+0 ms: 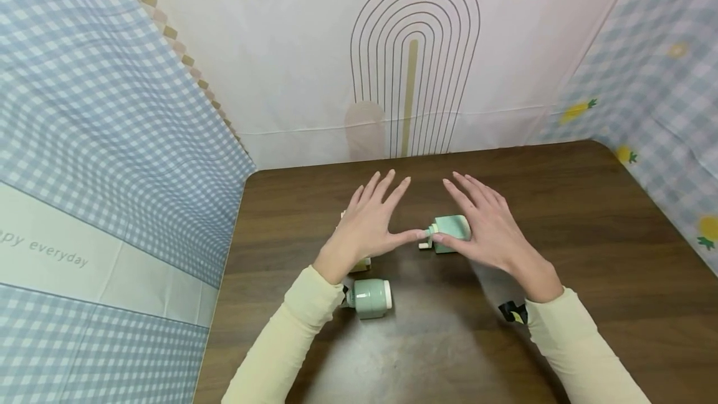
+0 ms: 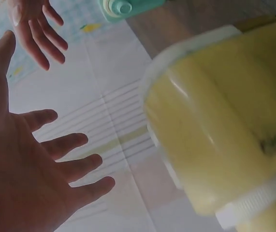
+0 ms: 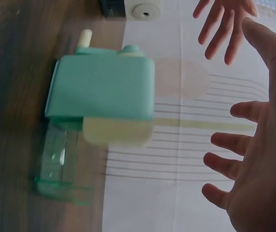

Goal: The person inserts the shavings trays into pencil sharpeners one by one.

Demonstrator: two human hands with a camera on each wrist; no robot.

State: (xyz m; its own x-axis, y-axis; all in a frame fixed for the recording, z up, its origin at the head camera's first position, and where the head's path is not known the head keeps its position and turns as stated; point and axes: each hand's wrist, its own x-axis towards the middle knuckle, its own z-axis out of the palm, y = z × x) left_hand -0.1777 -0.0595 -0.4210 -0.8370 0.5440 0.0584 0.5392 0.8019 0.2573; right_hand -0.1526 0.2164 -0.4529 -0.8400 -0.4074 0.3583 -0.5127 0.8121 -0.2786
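Observation:
My left hand (image 1: 364, 226) hovers with spread fingers over a yellow-and-white device (image 1: 363, 265), which it mostly hides in the head view. Up close in the left wrist view, that device (image 2: 215, 121) has a rounded yellow body with white trim. Opposite, my right hand (image 1: 493, 229) is also spread, beside a mint-green crank pencil sharpener (image 1: 449, 229). The right wrist view shows this sharpener (image 3: 101, 87) with a clear green drawer (image 3: 60, 162) and a cream crank knob (image 3: 84, 38). Both hands hold nothing; their thumbs point toward each other.
A green rounded device (image 1: 370, 298) with a white end lies near my left cuff on the dark wooden table (image 1: 589, 223). Patterned cloth (image 1: 291, 48) hangs behind the table, with checked cloth (image 1: 84, 80) on the left side.

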